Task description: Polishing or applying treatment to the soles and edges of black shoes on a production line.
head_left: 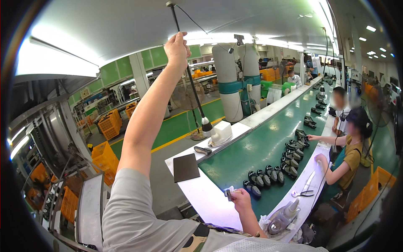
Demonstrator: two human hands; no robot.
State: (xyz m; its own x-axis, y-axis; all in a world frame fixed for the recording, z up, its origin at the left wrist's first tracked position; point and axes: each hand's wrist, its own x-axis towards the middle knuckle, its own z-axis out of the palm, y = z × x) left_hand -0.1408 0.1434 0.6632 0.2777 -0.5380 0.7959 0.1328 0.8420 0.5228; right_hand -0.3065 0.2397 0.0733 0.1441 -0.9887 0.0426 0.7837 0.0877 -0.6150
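Observation:
My left hand [177, 50] is raised high, its fingers closed around a long thin black pole [194, 88]. The pole slants from near the ceiling down to a black and white cone-shaped end beside a white block-like object [222, 131]. Low in front of me, my right hand [241, 200] pinches a small dark piece [229, 194] with something whitish at its top; its kind is unclear. Just beyond that hand, several dark shoes [268, 175] stand in rows on a green conveyor belt [235, 158].
A single shoe [202, 150] and a dark square pad [186, 168] lie on the white ledge. Pliers [303, 193] and a clear bottle [283, 219] rest at the right edge. Across the belt, a co-worker [346, 155] reaches toward shoes. Orange crates [110, 124] stand at left.

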